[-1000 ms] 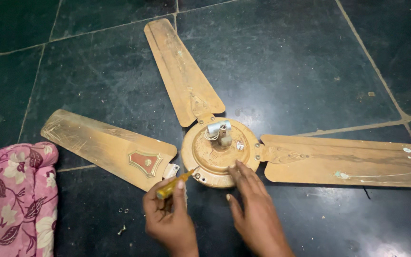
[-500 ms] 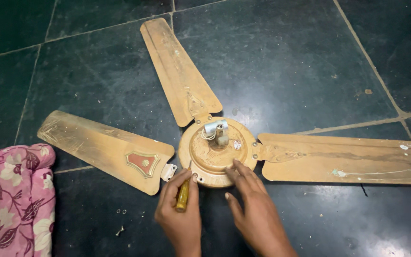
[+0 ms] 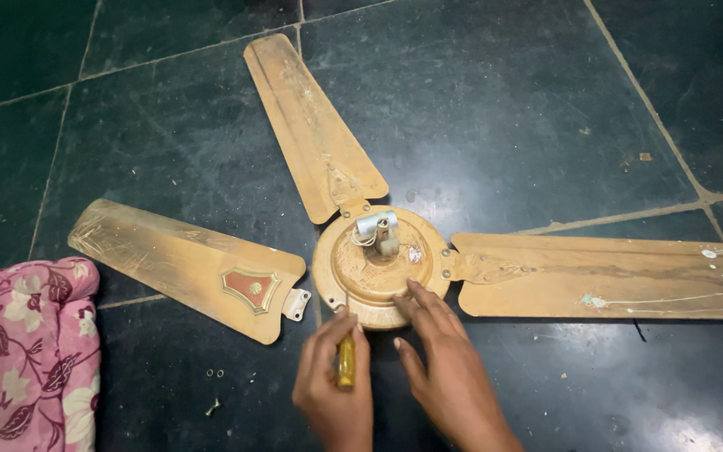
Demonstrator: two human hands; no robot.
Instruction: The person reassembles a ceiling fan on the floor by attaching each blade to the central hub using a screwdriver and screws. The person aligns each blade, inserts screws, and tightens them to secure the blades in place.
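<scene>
Left hand (image 3: 334,389) grips screwdriver (image 3: 346,362) at hub (image 3: 381,266) edge.

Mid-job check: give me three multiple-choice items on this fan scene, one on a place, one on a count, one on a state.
1. Where does the right hand rest?
A. on the fan hub's near rim
B. on the pink cloth
C. on the far blade

2. How many blades still join the fan hub?
A. one
B. two
C. three

3. How is the left blade?
A. bolted on
B. detached, with a gap
C. lifted off the floor

Answers:
1 A, its fingertips lie on the hub's near edge.
2 B, only the far blade and right blade meet it.
3 B, its bracket lies apart from the hub, while the left hand holds a yellow screwdriver to the rim.
</scene>
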